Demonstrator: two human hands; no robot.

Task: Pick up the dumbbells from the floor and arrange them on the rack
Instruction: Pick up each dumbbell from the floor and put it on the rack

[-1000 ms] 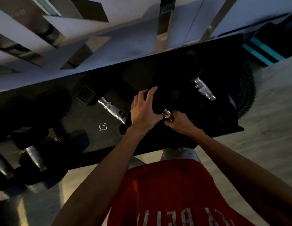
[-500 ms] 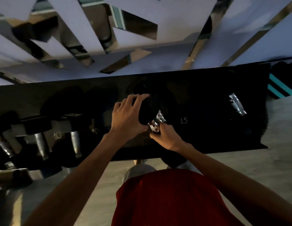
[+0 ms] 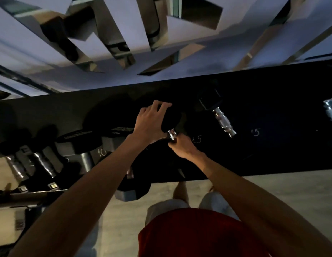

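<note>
Now I look down on a dark rack (image 3: 272,154) running left to right. Near its middle, both of the person's hands hold one black dumbbell (image 3: 171,118) over the shelf; I cannot tell whether it rests there. The left hand (image 3: 150,123) curls its fingers over the far head, and the right hand (image 3: 181,146) grips the chrome handle. A second dumbbell (image 3: 219,115) lies just right, and more dumbbells (image 3: 44,164) line the left end.

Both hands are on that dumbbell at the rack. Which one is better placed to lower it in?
Probably the right hand: it wraps the dumbbell by its chrome handle, while the left hand only cups its dark head.
</note>
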